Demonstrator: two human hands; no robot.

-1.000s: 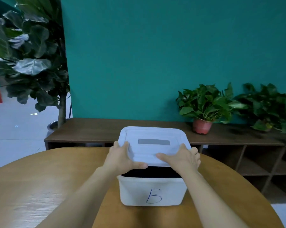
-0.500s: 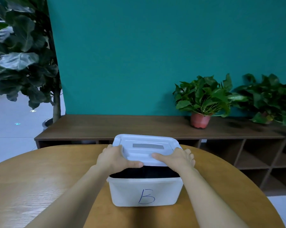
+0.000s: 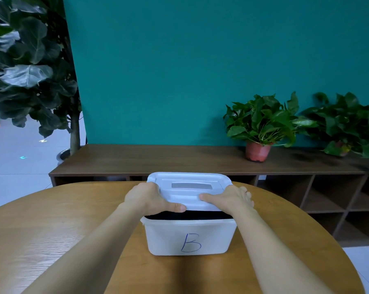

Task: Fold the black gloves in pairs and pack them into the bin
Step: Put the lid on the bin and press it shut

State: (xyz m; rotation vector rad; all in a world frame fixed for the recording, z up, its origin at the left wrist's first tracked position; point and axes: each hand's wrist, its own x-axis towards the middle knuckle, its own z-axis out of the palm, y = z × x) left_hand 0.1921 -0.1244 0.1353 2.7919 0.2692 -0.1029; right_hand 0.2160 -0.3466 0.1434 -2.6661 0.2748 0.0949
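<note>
White bin (image 3: 190, 236) (marked B), lid (image 3: 190, 188) tilted; black gloves (image 3: 192, 215) inside

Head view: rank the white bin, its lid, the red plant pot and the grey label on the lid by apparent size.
1. white bin
2. lid, close to the bin in width, and tilted, so this order is unsure
3. red plant pot, farther away, so it looks smaller than it is
4. grey label

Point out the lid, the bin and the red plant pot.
lid (image 3: 192, 194): head view, top face below the grey label.
bin (image 3: 158, 238): head view, front wall left of the B.
red plant pot (image 3: 257, 152): head view, pot's front side.
</note>
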